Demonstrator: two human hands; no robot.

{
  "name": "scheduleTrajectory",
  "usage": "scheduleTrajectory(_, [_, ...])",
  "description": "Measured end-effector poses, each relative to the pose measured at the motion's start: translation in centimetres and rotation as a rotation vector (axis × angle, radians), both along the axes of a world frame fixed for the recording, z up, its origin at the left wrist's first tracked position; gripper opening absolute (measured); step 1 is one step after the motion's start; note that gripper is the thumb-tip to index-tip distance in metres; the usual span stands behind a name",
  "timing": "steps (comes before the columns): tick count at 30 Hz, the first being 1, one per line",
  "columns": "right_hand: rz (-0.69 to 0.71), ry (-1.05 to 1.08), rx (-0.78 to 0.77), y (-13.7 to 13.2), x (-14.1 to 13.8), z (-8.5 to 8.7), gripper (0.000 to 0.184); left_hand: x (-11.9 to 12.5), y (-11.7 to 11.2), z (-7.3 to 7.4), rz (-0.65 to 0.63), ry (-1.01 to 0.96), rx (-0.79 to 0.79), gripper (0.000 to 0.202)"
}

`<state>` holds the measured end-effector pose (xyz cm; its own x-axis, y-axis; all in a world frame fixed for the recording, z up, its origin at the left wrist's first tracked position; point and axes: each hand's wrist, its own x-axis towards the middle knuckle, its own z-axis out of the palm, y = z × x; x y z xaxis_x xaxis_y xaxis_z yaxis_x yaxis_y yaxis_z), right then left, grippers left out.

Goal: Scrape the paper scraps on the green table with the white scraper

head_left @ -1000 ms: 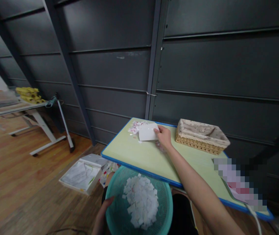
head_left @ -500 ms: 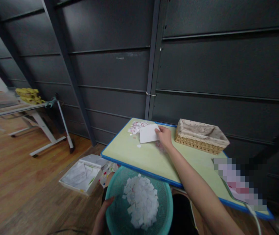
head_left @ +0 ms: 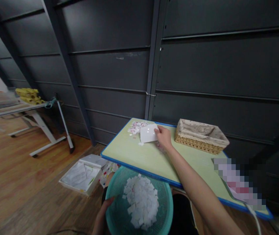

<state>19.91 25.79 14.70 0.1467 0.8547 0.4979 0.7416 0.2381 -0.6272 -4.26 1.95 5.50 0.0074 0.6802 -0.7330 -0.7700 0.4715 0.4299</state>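
My right hand (head_left: 164, 137) reaches across the pale green table (head_left: 139, 155) and pinches a white card (head_left: 148, 133) at its right edge. The card stands against a small heap of white and pink paper bits (head_left: 136, 127) near the table's far left corner. One loose bit lies just in front of the card. My left hand (head_left: 104, 210) grips the left rim of a teal plastic basket (head_left: 165, 199) held below the table's near edge. A pile of white paper squares (head_left: 141, 200) fills the basket.
A woven basket with a cloth lining (head_left: 200, 135) stands at the table's back right. A blurred-out sheet (head_left: 239, 182) lies at the right end. White boxes (head_left: 83, 173) lie on the wooden floor. A second table (head_left: 17, 106) stands far left before the dark wall.
The card in my right hand has shifted slightly and tilted, pushing at the paper bits. The loose bit now lies closer to the card. My left hand and the basket hardly moved.
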Motion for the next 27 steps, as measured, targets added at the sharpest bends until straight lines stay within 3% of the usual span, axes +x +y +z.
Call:
scheduleTrajectory(8, [-0.078, -0.047, 0.051, -0.5, 0.0, 0.4, 0.038, 0.9, -0.5, 0.7, 0.014, 0.096, 0.081, 0.069])
scheduleTrajectory(14, [0.053, 0.065, 0.059, -0.1, -0.3, -0.2, 0.037, 1.0, -0.7, 1.0, -0.009, 0.098, 0.106, 0.074])
scheduleTrajectory(27, [0.073, 0.146, 0.064, 0.3, -0.2, -0.6, 0.037, 0.2, 0.2, 0.4, 0.001, 0.036, -0.041, 0.073])
